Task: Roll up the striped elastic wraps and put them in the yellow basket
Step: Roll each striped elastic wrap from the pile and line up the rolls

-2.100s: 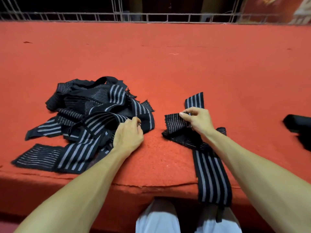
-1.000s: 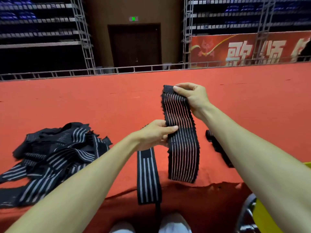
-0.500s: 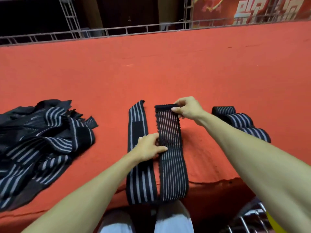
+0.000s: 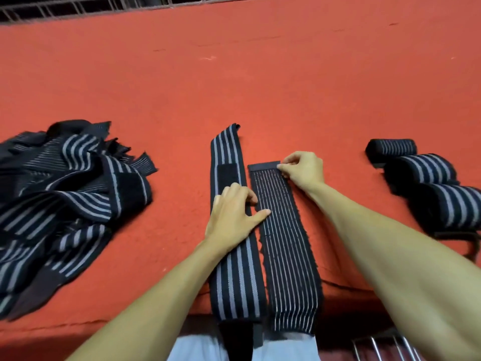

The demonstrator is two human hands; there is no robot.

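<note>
On the red carpet (image 4: 260, 82), wrap (image 4: 286, 243) lies lengthwise, away.

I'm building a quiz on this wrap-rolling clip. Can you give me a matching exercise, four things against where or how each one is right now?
Things:
1. left hand
2. right hand
3. heap of wraps
4. rolled wraps

States:
A. lined up at the right
B. pinching the thin-striped wrap's far end
C. tangled, unrolled, at the left
D. pressing flat across both laid-out wraps

Pairs: 1-D, 2-B, 3-C, 4-A
</note>
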